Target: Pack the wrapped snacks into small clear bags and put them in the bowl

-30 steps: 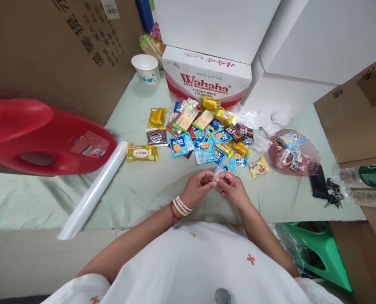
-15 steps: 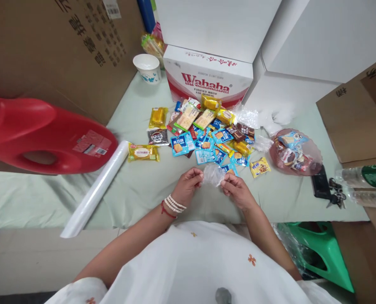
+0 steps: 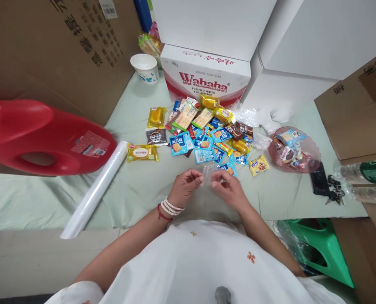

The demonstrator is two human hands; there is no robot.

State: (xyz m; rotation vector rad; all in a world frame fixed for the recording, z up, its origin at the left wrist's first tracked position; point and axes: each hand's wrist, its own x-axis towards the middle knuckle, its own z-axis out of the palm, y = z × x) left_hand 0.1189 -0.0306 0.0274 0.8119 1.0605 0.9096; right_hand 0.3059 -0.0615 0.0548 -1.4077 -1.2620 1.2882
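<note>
A small, thin clear plastic bag [image 3: 207,172] is between my hands, just in front of the snack pile. My left hand [image 3: 186,185] pinches its left side between thumb and fingers. My right hand [image 3: 229,188] is slightly blurred, its thumb and fingers closed together at the bag's right side. Just beyond the fingers lies a blue biscuit packet [image 3: 227,169]. The pile holds several blue packets [image 3: 179,144], cracker packs [image 3: 185,116], brown cocoa packets [image 3: 235,130] and yellow-wrapped cakes [image 3: 209,101]. A yellow cookie packet [image 3: 259,165] lies at its right.
A pink bowl [image 3: 314,154] of snacks stands right, beside a black phone [image 3: 319,180] and keys [image 3: 336,194]. Crumpled clear plastic [image 3: 244,114] lies behind. Left are a plastic roll [image 3: 94,192], a red jug [image 3: 48,126] and a paper cup [image 3: 145,69]. A Wahaba box [image 3: 206,76] stands behind.
The bag was spread and crumpled between both hands; now it looks narrower and harder to see. My right hand has moved left, closer to my left hand. The view has shifted slightly.
</note>
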